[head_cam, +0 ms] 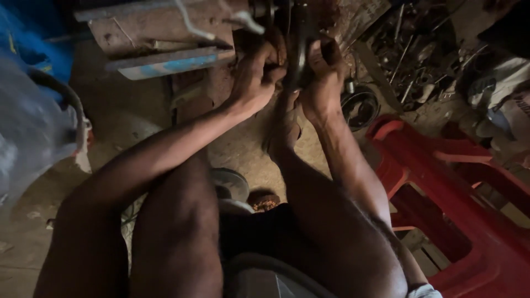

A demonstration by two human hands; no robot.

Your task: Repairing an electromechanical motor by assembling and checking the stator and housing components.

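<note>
— What's closest?
— Bare knees, a red plastic chair (469, 209) beside them.
— And the hands?
— Left hand (255, 77) and right hand (323, 77) both curl tight round a dark metal part (298, 44), held upright just beyond them, against a worn workbench (160, 38).

It is dim where I sit; weak warm light falls from about eleven o'clock onto the dusty floor (248, 149). My legs and forearms lie in deep shadow. A red plastic chair (469, 221) at four o'clock glows faintly. At nine o'clock everything smears into blue-grey blur. No glare; fine detail is soft and grainy.
</note>
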